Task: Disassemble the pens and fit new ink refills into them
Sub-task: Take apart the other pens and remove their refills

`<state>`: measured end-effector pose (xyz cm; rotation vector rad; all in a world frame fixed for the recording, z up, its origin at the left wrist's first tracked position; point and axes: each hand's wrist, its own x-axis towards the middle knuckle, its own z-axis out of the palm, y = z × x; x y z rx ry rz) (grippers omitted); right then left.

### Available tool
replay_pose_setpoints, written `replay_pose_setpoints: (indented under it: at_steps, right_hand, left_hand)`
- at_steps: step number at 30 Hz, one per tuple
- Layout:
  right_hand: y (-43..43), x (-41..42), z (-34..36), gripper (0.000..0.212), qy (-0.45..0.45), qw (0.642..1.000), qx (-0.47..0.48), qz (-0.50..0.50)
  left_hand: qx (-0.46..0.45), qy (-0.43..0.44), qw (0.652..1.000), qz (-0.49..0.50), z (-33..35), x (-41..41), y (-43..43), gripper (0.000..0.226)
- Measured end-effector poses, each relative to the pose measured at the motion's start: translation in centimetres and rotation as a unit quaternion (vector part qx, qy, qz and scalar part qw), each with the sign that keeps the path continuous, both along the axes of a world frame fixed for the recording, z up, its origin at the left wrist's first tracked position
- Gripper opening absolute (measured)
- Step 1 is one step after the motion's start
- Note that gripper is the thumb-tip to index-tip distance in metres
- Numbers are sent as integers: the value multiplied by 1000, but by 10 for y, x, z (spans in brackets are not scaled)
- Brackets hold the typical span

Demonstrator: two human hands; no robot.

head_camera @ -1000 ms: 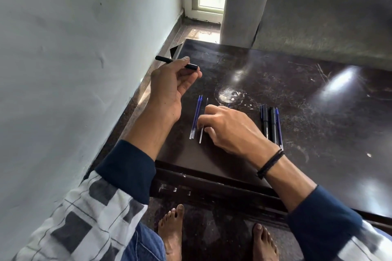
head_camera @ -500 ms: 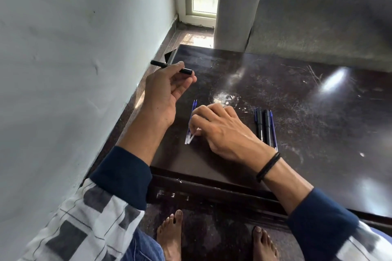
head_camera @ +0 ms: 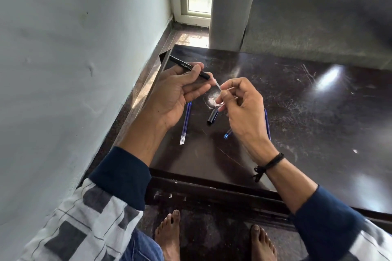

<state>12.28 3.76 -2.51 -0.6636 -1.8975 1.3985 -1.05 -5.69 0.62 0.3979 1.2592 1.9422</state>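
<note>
Holds black pen barrel (head_camera: 184, 66) above the dark table (head_camera: 318, 112), long axis slanting from far left to near right, open end toward the right hand (head_camera: 241, 110). On the table beneath: two blue refills (head_camera: 185, 126) side by side, a short black pen piece (head_camera: 212, 117), a blue pen (head_camera: 267, 125) partly hidden. Grips the barrel in the left hand (head_camera: 176, 95), fingers curled; pinches a thin pale refill (head_camera: 217, 85) between right thumb and forefinger, tip at the barrel's mouth.
</note>
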Motion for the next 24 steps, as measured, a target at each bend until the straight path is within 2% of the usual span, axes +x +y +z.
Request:
replay_pose_setpoints:
  at_steps: [10,15,21,24]
  right_hand:
    - [4,4,-1,20,-55,998,39,10]
    - [5,7,1,15,-62,998,25,11]
    - [6,9,2,15,-111,992,58,-10]
    - [9,9,2,5,-138,988,61,-19]
  left_hand:
    - [-51,64,997,-16,-7,3,3,14]
    - [-82,118,988,-63,-10,6,4,10]
    - [-94,105,990,-7,-10,4,7,9]
    - [-89,91,992,14,-9,0,5,9]
